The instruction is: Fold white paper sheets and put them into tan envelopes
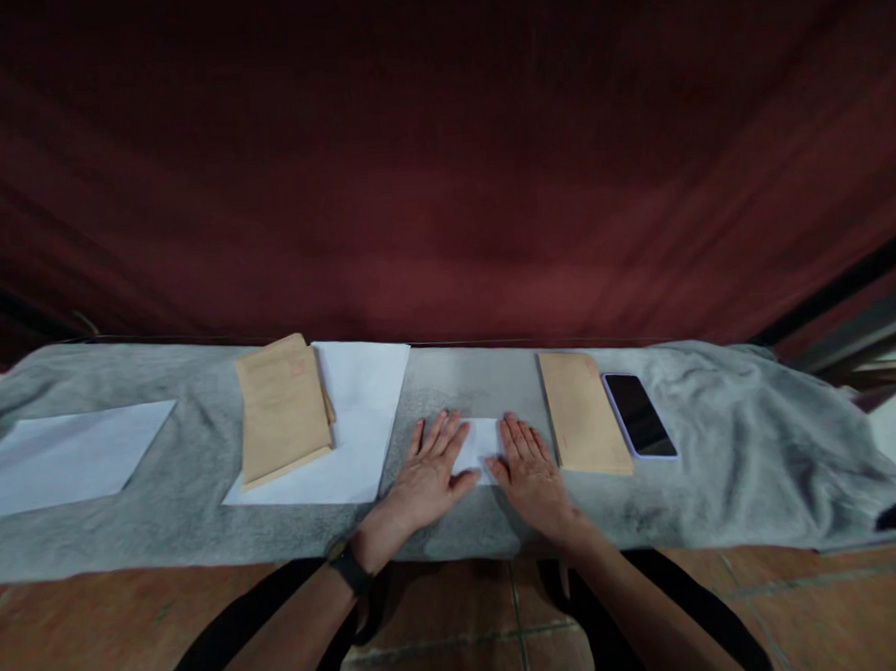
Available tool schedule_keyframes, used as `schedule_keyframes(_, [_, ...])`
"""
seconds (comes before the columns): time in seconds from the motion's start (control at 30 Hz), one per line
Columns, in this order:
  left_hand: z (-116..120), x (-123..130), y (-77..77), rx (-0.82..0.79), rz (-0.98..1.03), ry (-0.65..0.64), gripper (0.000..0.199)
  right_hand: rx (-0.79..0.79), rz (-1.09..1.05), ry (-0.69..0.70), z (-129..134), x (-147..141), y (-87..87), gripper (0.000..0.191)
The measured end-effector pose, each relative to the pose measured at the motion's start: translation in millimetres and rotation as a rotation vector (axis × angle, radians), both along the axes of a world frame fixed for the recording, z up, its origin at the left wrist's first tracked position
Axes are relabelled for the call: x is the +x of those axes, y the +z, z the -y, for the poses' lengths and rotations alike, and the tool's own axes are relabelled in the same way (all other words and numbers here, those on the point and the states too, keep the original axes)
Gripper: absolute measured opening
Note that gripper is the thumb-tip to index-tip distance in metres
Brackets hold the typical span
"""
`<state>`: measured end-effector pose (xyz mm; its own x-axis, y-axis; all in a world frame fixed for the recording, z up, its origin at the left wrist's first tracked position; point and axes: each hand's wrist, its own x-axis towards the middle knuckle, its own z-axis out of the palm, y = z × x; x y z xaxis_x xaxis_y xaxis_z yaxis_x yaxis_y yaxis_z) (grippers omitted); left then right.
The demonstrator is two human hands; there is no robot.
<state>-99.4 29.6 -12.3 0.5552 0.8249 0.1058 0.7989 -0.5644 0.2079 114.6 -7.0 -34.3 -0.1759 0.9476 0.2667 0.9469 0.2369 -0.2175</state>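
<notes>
A small folded sheet of white paper (478, 442) lies on the grey cloth between my hands. My left hand (430, 474) rests flat on its left side, fingers stretched out and pointing away from me. On the right side of the paper, my right hand (528, 471) also lies flat with its fingers extended. Both hands cover the paper's side edges, so only its middle shows. Just right of my right hand is a brown envelope (585, 413). To the left of my left hand, several brown envelopes (283, 414) lie on larger white sheets (362, 405).
Beside the right envelope lies a phone (639, 416) with a dark screen and pale purple edge. Another white sheet (71, 450) is at the far left. The grey cloth (738, 430) is wrinkled at both ends. A dark red panel (441, 206) rises behind it.
</notes>
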Motion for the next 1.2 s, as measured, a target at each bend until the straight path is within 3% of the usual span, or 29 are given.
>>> schedule_keyframes(0.07, [2.3,-2.1,7.3,-0.05,-0.021,-0.096,0.071,-0.021,-0.02,0.018,-3.6,6.1,2.5,0.056])
schedule_keyframes(0.17, [2.9,-6.3,18.5,-0.097,-0.029,-0.135,0.066,-0.067,-0.065,0.073,-12.7,20.3,8.2,0.049])
schedule_keyframes(0.27, [0.5,-11.6,26.7,-0.138,-0.036,-0.177,0.06,-0.116,-0.099,0.151,-21.6,35.1,13.8,0.055])
schedule_keyframes(0.5, [-1.9,-17.0,26.5,-0.136,-0.013,-0.197,0.067,-0.169,-0.096,0.227,-25.9,48.9,17.3,0.065])
schedule_keyframes(0.63, [-13.3,-20.6,21.9,-0.145,0.111,-0.107,0.064,-0.208,-0.158,0.249,-26.5,52.7,19.9,0.067])
schedule_keyframes(0.83, [-33.1,-17.1,22.4,-0.201,0.582,0.148,0.02,-0.274,-0.332,0.235,-28.5,49.9,35.1,0.056])
schedule_keyframes(0.93, [-34.4,-7.4,25.8,-0.29,0.824,0.258,0.026,-0.324,-0.442,0.08,-31.2,43.4,38.9,0.036])
schedule_keyframes(1.03, [-36.1,1.4,25.0,-0.418,1.034,0.302,0.032,-0.352,-0.521,-0.043,-35.9,36.8,36.7,0.029])
schedule_keyframes(1.2, [-43.4,3.1,3.6,-0.545,1.052,0.289,0.05,-0.289,-0.472,-0.127,-40.5,27.2,29.4,0.029])
